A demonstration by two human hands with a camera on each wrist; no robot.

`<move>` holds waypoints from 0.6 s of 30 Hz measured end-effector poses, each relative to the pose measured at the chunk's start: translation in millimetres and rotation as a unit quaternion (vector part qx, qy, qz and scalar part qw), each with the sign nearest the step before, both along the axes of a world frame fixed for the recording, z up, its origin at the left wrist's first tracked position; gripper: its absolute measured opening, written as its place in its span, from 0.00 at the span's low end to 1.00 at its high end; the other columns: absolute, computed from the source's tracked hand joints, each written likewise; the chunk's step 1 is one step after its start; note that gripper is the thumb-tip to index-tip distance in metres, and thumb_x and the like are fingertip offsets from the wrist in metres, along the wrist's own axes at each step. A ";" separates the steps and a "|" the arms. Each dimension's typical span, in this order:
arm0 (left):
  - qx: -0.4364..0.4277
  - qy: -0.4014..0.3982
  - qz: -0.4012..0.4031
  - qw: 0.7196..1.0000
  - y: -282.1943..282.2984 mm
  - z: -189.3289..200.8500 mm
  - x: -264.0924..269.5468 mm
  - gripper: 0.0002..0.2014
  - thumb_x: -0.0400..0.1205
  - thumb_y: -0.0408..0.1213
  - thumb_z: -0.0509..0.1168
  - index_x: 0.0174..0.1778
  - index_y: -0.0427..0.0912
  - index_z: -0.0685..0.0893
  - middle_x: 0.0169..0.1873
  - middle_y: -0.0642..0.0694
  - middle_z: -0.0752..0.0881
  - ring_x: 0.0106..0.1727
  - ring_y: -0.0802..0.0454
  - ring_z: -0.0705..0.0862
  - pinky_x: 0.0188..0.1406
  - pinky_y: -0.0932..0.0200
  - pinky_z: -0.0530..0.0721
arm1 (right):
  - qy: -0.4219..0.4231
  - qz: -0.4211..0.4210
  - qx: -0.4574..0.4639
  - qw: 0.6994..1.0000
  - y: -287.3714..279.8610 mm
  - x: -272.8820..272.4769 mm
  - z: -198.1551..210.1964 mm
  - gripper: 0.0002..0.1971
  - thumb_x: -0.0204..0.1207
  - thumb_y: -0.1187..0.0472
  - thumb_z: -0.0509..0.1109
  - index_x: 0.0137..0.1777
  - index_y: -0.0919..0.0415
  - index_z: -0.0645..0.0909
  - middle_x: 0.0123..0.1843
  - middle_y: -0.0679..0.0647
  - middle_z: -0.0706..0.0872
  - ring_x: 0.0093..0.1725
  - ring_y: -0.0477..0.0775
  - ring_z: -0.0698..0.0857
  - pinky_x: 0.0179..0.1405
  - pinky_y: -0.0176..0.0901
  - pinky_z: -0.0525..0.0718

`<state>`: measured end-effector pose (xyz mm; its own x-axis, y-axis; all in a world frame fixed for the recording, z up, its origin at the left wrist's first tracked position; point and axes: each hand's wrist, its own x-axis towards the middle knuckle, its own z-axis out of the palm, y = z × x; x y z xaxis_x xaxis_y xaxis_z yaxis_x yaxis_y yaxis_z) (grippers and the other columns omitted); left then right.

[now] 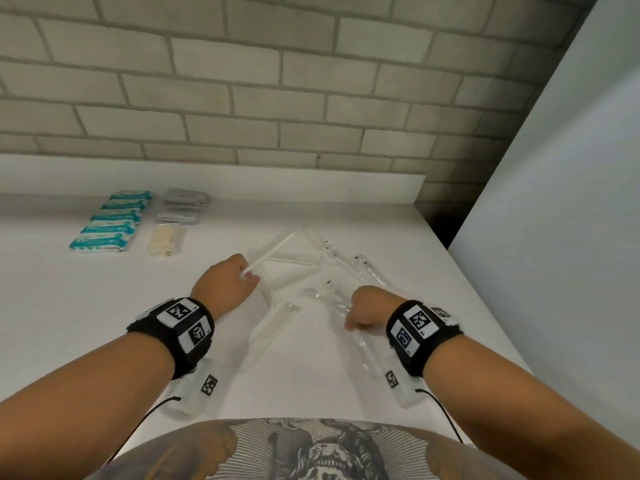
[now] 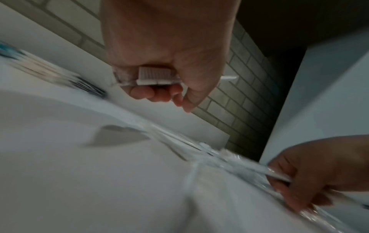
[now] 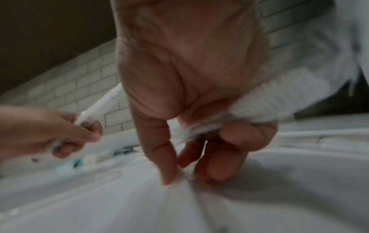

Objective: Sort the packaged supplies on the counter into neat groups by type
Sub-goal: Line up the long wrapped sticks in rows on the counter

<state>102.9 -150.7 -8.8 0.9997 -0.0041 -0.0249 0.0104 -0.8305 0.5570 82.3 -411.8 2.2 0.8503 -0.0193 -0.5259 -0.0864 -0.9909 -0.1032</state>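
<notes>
Several long clear-wrapped packages point(image 1: 329, 268) lie crisscrossed on the white counter point(image 1: 86, 306). My left hand point(image 1: 247, 273) grips one end of a long white-wrapped package point(image 1: 273, 249), which points up and away to the right. In the left wrist view the fingers point(image 2: 151, 94) curl round that package's ribbed end point(image 2: 154, 77). My right hand point(image 1: 360, 313) holds a bunch of clear wrapping point(image 3: 255, 107) in its curled fingers. Its thumb and forefinger point(image 3: 169, 167) touch a clear package point(image 1: 363, 344) lying on the counter.
At the back left sit a row of teal packets point(image 1: 110, 220), stacked grey packets point(image 1: 183, 204) and a beige packet point(image 1: 166, 240). A brick wall point(image 1: 242, 81) stands behind the counter. A tall white panel point(image 1: 554, 202) closes off the right side.
</notes>
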 end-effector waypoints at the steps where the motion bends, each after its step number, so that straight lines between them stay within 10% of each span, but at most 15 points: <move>1: 0.002 -0.010 -0.011 1.000 -12.5 0.1 4.7 0.09 0.82 0.46 0.62 0.45 0.43 0.76 0.36 0.48 0.81 0.40 0.46 0.81 0.38 0.57 0.75 | -0.006 -0.013 0.020 1.000 -2.6 3.0 1.0 0.07 0.72 0.60 0.70 0.43 0.63 0.77 0.40 0.54 0.81 0.43 0.57 0.82 0.34 0.40 0.78; 5: 0.012 -0.045 -0.083 0.995 -61.0 -0.4 27.7 0.10 0.84 0.43 0.60 0.41 0.41 0.77 0.34 0.47 0.77 0.38 0.44 0.79 0.34 0.57 0.71 | -0.072 -0.090 0.138 0.984 -31.2 7.0 12.6 0.16 0.75 0.64 0.66 0.62 0.65 0.74 0.43 0.52 0.79 0.43 0.52 0.81 0.33 0.38 0.76; 11: 0.036 -0.024 -0.174 0.984 -127.4 -3.2 65.3 0.11 0.84 0.36 0.58 0.55 0.39 0.84 0.51 0.39 0.79 0.49 0.39 0.83 0.46 0.53 0.81 | -0.051 -0.001 0.116 0.992 -38.9 -26.7 0.0 0.41 0.66 0.28 0.68 0.70 0.58 0.70 0.62 0.52 0.80 0.53 0.53 0.78 0.45 0.45 0.77; 18: 0.201 0.050 -0.315 0.926 -167.3 4.1 100.9 0.25 0.81 0.32 0.62 0.76 0.46 0.73 0.72 0.44 0.74 0.71 0.44 0.75 0.70 0.53 0.74 | -0.029 0.128 0.000 0.991 -46.2 -14.7 3.6 0.13 0.76 0.65 0.62 0.60 0.63 0.78 0.56 0.57 0.83 0.50 0.58 0.83 0.39 0.44 0.78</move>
